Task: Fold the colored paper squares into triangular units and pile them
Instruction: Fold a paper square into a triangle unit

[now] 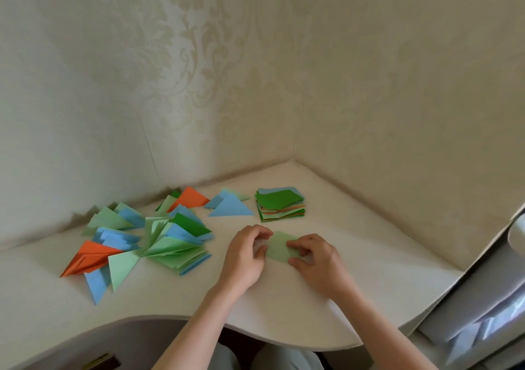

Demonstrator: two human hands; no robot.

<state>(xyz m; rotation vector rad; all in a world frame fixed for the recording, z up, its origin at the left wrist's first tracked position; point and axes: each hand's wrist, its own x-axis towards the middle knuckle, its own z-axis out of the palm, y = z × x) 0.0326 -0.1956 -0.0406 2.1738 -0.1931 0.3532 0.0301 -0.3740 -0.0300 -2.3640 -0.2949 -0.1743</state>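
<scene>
A light green paper square (279, 247) lies on the white desk (355, 256) between my hands. My left hand (246, 259) pinches its left edge with curled fingers. My right hand (318, 261) pinches its right side between thumb and fingers. Behind it stands a stack of unfolded squares (279, 204) with a dark green sheet on top. To the left spreads a pile of folded triangles (159, 239) in green, blue and orange. A blue triangle (231, 206) lies apart near the stack.
The desk sits in a corner with patterned wallpaper (255, 85) behind and to the right. Its curved front edge (170, 317) runs just below my forearms. A white cabinet or shelf (483, 298) stands at the right.
</scene>
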